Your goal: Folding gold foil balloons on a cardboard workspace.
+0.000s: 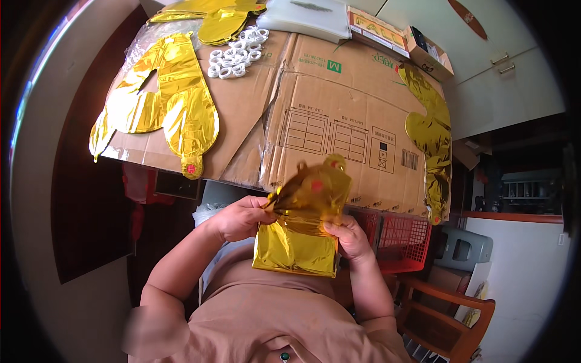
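Note:
A folded gold foil balloon (302,233) sits between both hands, close to my chest, below the table's near edge. My left hand (242,218) pinches its upper left corner. My right hand (350,237) grips its right side, thumb on the foil. The balloon's top end with a red dot is bent upward. On the flattened cardboard (339,109) covering the table lie a flat gold foil balloon (166,103) at the left and another gold foil balloon (433,139) along the right edge.
A cluster of white plastic rings (237,53) lies at the back of the cardboard, near more gold foil (215,18) and clear plastic bags (305,15). Small boxes (399,39) stand at the back right. A red crate (399,239) and a wooden chair (445,314) are at my right.

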